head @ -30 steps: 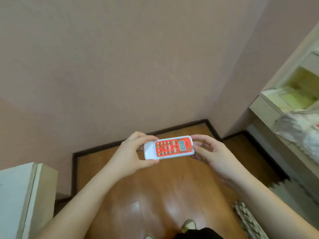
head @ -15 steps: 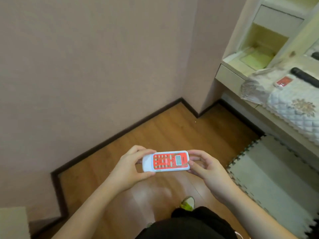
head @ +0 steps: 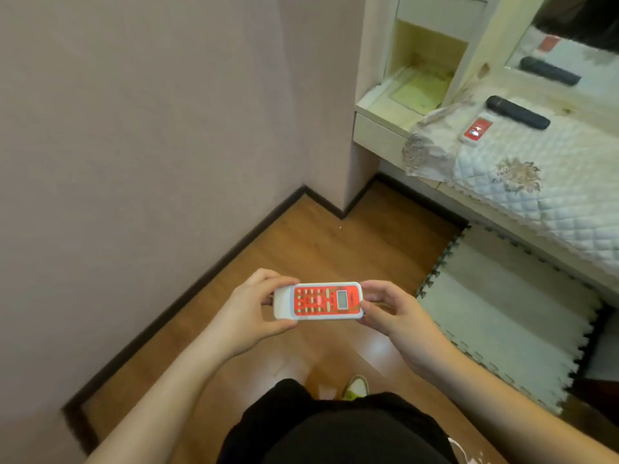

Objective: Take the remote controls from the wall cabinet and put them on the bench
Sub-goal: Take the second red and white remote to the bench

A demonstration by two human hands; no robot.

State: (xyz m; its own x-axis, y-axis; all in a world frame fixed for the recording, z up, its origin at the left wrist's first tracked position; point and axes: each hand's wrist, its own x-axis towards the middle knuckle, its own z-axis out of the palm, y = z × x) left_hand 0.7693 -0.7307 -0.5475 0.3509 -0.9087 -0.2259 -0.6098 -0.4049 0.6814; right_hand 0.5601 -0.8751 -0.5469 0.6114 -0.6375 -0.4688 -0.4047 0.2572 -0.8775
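Note:
A white remote with a red button face (head: 318, 300) lies level between both hands at waist height over the wooden floor. My left hand (head: 248, 309) grips its plain white end, thumb below and fingers over the top. My right hand (head: 398, 316) pinches the end with the small screen. At the upper right stands the bench (head: 522, 192) under a quilted white cover. Two remotes lie on that cover: a small white and red remote (head: 476, 128) and a long black remote (head: 517, 112).
A pink wall (head: 150, 112) runs along the left with a dark skirting board. Pale cabinet shelves (head: 418, 85) stand left of the bench, and a mirror (head: 569, 48) rises behind it. A grey foam mat (head: 502, 316) covers the floor below the bench.
The view has swung right and down: the bench with its two remotes has come fully into sight. Both hands keep the same hold on the red-faced remote.

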